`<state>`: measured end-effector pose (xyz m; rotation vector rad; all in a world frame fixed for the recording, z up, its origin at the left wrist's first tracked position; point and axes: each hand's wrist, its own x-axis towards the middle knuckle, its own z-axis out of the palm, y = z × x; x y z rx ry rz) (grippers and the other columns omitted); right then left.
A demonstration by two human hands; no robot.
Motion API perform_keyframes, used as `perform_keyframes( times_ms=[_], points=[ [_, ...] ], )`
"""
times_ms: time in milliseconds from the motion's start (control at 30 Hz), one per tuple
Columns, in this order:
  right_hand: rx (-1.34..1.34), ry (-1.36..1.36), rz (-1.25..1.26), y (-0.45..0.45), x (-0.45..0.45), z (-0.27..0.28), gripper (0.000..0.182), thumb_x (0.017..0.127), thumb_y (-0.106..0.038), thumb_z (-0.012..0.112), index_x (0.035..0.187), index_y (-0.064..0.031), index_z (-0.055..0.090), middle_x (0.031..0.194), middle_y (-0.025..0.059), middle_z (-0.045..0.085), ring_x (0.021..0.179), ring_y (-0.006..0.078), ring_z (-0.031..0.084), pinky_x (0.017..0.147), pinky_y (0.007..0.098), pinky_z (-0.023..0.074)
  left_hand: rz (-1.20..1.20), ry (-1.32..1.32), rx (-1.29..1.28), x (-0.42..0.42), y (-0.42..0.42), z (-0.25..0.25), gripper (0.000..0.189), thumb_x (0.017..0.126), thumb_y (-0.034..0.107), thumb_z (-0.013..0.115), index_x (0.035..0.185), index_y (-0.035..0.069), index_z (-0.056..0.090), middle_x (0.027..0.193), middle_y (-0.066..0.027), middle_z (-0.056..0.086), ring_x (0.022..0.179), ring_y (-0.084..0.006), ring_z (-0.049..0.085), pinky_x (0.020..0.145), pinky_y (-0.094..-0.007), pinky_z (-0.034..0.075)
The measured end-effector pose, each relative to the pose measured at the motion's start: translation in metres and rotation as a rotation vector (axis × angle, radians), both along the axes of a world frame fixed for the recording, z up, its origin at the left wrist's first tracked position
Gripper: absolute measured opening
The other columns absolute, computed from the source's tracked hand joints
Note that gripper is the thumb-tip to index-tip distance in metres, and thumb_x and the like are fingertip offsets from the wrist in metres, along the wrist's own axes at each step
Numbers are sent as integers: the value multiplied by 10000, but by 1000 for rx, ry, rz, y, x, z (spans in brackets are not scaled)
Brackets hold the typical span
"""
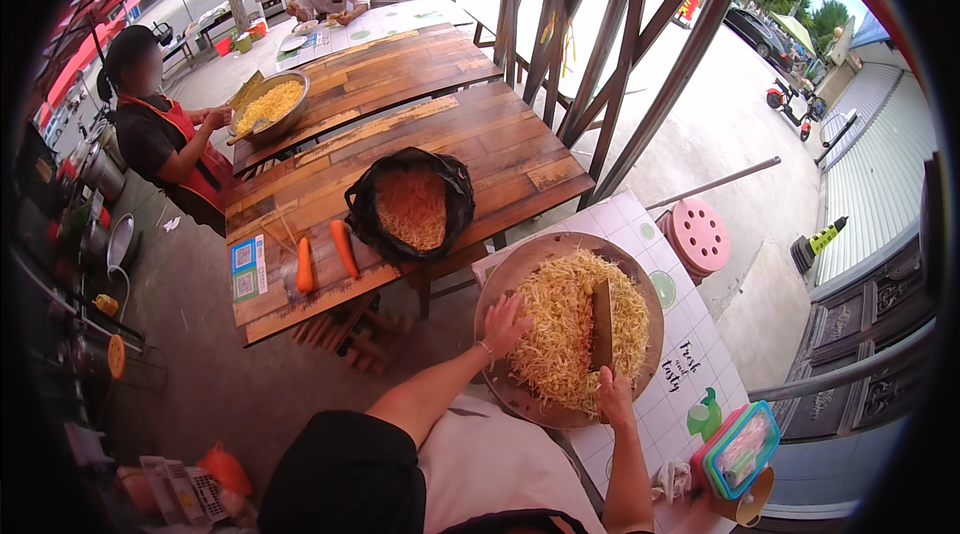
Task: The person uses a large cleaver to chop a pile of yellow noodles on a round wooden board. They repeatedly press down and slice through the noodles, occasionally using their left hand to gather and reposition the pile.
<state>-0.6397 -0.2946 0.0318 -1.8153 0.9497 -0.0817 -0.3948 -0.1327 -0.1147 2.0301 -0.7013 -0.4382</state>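
Note:
My right hand (616,397) grips the handle of a cleaver (602,324), whose broad blade stands in a heap of bean sprouts (559,316). A reddish-brown chopped patch shows beside the blade. The heap covers much of a round wooden chopping board (501,384). My left hand (508,324) rests at the left side of the heap with its fingers spread, touching the sprouts and holding no tool. Under the board is a table with a white checked cover (679,331). What the cleaver's lower edge touches is hidden in the sprouts.
A black plastic bag (352,193) of sprouts and two carrots (304,266) lie on the wooden table (495,151) ahead. A person in a red apron (196,144) stands by a metal bowl (301,103) of yellow food; another sits beyond. Plastic containers (739,451) stand right; pink stools (699,234) are beyond.

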Motion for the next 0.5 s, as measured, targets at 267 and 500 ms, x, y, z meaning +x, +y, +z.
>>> perform_keyframes(
  times_ms=[267,500],
  points=[
    [305,-131,-131,0,-4,0,425,1026,-431,499,913,-29,579,620,-12,491,424,100,439,392,270,374,16,-26,-56,-5,-3,4,757,919,561,499,1523,132,341,1589,-151,295,1498,-333,192,1198,-511,72],
    [-186,-195,-3,-8,-14,23,520,1035,-472,457,857,-8,611,567,-16,472,436,72,413,399,270,308,17,-56,-57,-3,-1,-6,745,928,547,502,1521,126,336,1590,-151,286,1498,-326,197,1202,-499,79]
  ],
)
